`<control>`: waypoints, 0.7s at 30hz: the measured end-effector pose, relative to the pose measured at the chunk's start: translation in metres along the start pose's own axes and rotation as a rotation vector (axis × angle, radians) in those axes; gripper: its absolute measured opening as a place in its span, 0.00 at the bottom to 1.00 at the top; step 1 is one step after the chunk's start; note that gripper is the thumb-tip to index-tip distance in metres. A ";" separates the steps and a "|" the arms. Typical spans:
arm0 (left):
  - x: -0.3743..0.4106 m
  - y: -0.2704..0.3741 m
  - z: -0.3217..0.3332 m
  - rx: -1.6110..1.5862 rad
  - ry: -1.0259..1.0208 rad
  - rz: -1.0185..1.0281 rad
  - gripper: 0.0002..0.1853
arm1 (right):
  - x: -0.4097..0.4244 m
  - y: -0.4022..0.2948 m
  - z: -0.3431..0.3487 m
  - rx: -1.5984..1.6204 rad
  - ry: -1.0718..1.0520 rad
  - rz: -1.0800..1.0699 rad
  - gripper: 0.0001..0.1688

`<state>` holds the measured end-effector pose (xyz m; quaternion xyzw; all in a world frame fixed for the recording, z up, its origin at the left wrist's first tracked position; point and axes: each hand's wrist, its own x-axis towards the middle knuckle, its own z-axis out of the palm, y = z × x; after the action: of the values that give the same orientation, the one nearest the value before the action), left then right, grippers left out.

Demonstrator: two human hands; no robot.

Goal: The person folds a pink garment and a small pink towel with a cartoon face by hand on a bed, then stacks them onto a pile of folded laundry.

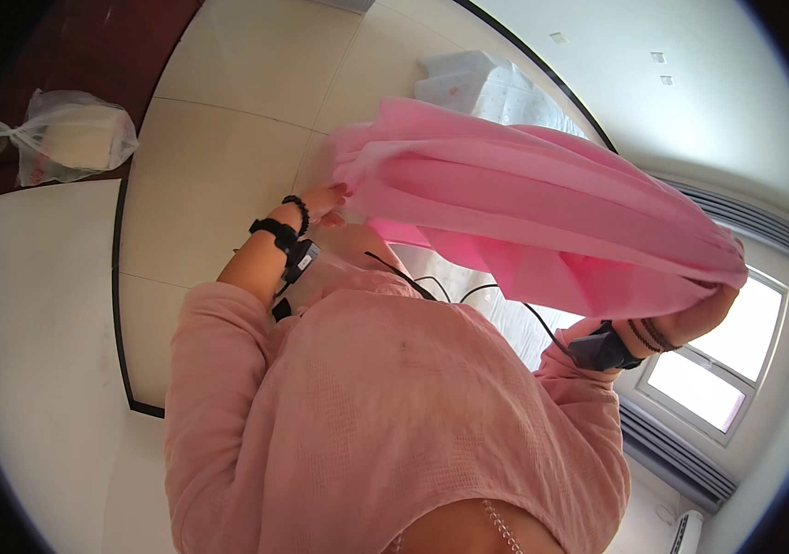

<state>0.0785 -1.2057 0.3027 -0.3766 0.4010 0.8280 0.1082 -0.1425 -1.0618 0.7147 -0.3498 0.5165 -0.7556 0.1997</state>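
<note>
A large pink cloth [505, 187] stretches in loose folds from the middle of the view to the right. Its right end is bunched in my right hand [702, 315], which is partly hidden by the fabric. At the cloth's left end is my left hand [329, 202], with its fingertips at the fabric's edge; whether they grip it cannot be made out. That end of the cloth is slightly blurred. Black devices are strapped to both wrists, beside dark bead bracelets, and black cables run near my torso.
Behind and below the cloth lies pale patterned bedding [515, 93]. A knotted clear plastic bag [83, 138] with a pale block-like item inside rests on a dark red surface [97, 41] at left. Tiled floor [228, 152] shows between them. A window [720, 346] is at right.
</note>
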 end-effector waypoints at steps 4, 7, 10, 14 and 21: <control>0.020 0.002 0.014 -0.043 0.051 -0.084 0.18 | 0.002 -0.012 -0.006 0.118 -0.369 0.033 0.14; 0.036 -0.008 0.013 -0.164 -0.100 -0.123 0.19 | -0.008 -0.022 -0.006 0.135 -0.256 0.066 0.14; 0.043 -0.015 0.011 -0.191 -0.241 -0.137 0.20 | -0.009 -0.022 -0.012 0.084 -0.168 0.030 0.15; 0.028 -0.006 0.023 -0.146 -0.134 -0.071 0.21 | -0.013 -0.028 -0.029 -0.048 -0.095 0.028 0.15; 0.041 -0.017 0.024 -0.273 -0.221 -0.148 0.10 | -0.009 -0.025 -0.027 -0.064 -0.132 0.015 0.13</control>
<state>0.0454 -1.1811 0.2731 -0.3231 0.2420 0.9008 0.1601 -0.1549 -1.0293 0.7285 -0.4012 0.5289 -0.7123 0.2276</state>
